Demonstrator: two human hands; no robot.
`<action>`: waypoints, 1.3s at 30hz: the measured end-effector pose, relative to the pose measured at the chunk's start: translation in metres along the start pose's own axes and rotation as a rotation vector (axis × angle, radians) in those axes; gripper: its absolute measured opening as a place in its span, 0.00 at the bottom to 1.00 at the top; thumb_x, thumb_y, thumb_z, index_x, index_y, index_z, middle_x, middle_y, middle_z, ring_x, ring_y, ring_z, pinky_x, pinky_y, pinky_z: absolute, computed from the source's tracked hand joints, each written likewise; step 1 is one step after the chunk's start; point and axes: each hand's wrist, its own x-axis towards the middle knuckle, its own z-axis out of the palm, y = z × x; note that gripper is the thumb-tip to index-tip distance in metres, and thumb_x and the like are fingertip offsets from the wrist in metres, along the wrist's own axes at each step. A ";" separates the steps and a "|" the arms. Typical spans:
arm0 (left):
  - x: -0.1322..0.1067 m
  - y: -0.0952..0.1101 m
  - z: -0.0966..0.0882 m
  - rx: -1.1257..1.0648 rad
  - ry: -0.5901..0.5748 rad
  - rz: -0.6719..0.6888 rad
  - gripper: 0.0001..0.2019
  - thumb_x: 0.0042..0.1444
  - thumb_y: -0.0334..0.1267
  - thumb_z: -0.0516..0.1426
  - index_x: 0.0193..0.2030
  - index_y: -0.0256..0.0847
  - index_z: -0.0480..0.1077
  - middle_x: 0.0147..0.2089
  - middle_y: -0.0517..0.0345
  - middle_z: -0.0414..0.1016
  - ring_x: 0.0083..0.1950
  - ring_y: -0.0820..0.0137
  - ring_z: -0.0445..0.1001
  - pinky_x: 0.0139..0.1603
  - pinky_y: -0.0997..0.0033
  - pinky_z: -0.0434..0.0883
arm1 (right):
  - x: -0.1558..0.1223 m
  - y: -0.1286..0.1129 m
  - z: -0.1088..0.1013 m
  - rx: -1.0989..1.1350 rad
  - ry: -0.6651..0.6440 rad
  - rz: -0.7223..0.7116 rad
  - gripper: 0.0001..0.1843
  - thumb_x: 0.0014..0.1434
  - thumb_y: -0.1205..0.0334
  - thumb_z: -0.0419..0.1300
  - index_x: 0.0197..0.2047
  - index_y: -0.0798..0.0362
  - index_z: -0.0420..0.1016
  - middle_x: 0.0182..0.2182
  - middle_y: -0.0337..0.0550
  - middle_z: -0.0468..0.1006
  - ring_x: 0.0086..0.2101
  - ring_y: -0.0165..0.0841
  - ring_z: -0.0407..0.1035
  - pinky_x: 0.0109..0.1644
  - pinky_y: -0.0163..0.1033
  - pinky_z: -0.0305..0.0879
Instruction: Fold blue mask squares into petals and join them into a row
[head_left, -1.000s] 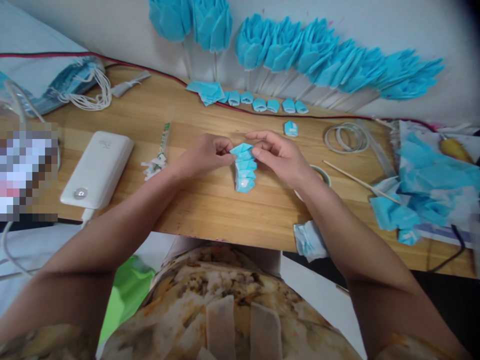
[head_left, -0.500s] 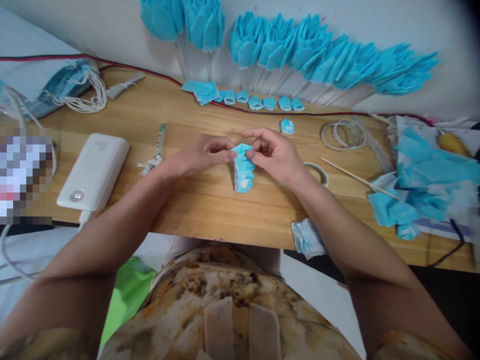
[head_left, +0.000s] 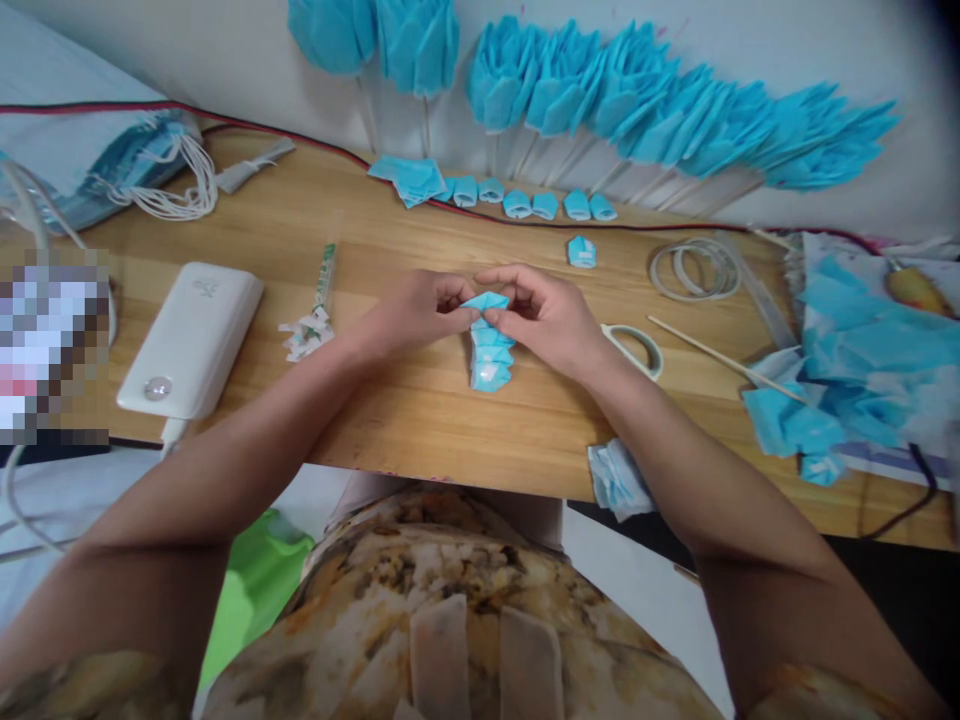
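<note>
A pleated strip of light blue fabric point(head_left: 489, 352) lies on the wooden table point(head_left: 420, 420), running toward me from my hands. My left hand point(head_left: 416, 312) pinches its far end from the left, fingers curled. From the right, my right hand point(head_left: 544, 318) pinches the same end, thumb and fingers pressed together on the fold. Both hands meet over the strip's top.
Blue fabric flowers on sticks point(head_left: 600, 100) lean on the wall. Small blue rolls point(head_left: 525, 200) line the back, one point(head_left: 581, 250) apart. A white power bank point(head_left: 195, 335), tape rolls point(head_left: 694, 270), a tape ring point(head_left: 637, 345), a wooden stick point(head_left: 720, 365), blue scraps point(head_left: 840, 390) and face masks point(head_left: 135, 170) surround.
My hands have closed in on the strip's far end. The right fingers curled tighter, and the top fold is pressed flatter between both hands.
</note>
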 end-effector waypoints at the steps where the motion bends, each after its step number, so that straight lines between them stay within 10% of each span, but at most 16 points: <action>1: -0.001 0.001 0.000 0.025 -0.002 0.003 0.12 0.60 0.47 0.57 0.35 0.39 0.72 0.32 0.59 0.74 0.34 0.71 0.69 0.37 0.70 0.64 | 0.001 0.000 0.000 -0.008 0.005 -0.009 0.18 0.58 0.64 0.65 0.53 0.50 0.77 0.30 0.34 0.71 0.30 0.28 0.64 0.35 0.37 0.62; 18: -0.006 0.008 -0.018 -0.051 -0.169 -0.031 0.16 0.60 0.51 0.58 0.39 0.40 0.78 0.31 0.61 0.74 0.35 0.72 0.68 0.35 0.73 0.62 | 0.001 -0.004 -0.008 -0.047 0.018 0.006 0.22 0.59 0.59 0.67 0.57 0.43 0.76 0.29 0.35 0.69 0.29 0.31 0.63 0.33 0.38 0.65; 39: 0.002 -0.005 -0.004 -0.126 -0.032 -0.083 0.11 0.54 0.46 0.63 0.31 0.41 0.71 0.29 0.60 0.69 0.31 0.72 0.65 0.32 0.71 0.59 | 0.003 -0.002 -0.006 0.037 0.004 0.031 0.23 0.57 0.66 0.66 0.56 0.47 0.78 0.27 0.33 0.69 0.28 0.28 0.63 0.34 0.37 0.64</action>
